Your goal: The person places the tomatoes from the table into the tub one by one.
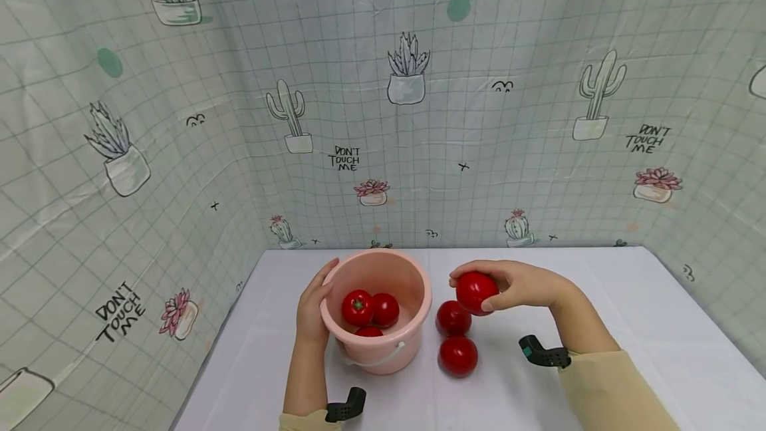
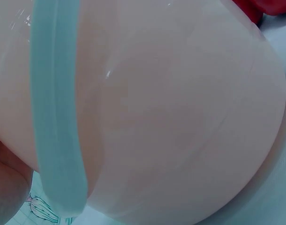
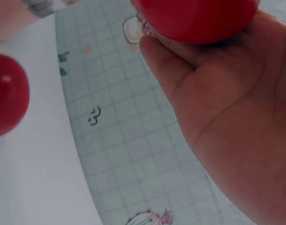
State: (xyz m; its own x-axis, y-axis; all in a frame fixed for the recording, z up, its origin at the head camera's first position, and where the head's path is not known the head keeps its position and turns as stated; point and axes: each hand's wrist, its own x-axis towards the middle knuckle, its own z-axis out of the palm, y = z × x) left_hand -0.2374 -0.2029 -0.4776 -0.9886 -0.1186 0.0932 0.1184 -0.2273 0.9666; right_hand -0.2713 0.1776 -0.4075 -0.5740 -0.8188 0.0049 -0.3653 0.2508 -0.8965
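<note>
At surface | your left hand grips pink bucket, three tomatoes inside | right hand holds raised tomato near two loose tomatoes

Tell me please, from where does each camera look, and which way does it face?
Head: on the person's head, facing forward and down at the pink bucket; left hand, right hand and forearms show.
Left wrist: on that wrist, facing the bucket's side and handle; part of the left hand shows.
Right wrist: on that wrist, facing the right hand's palm and held tomato, patterned cloth behind.
Head and right wrist share that tomato.
</note>
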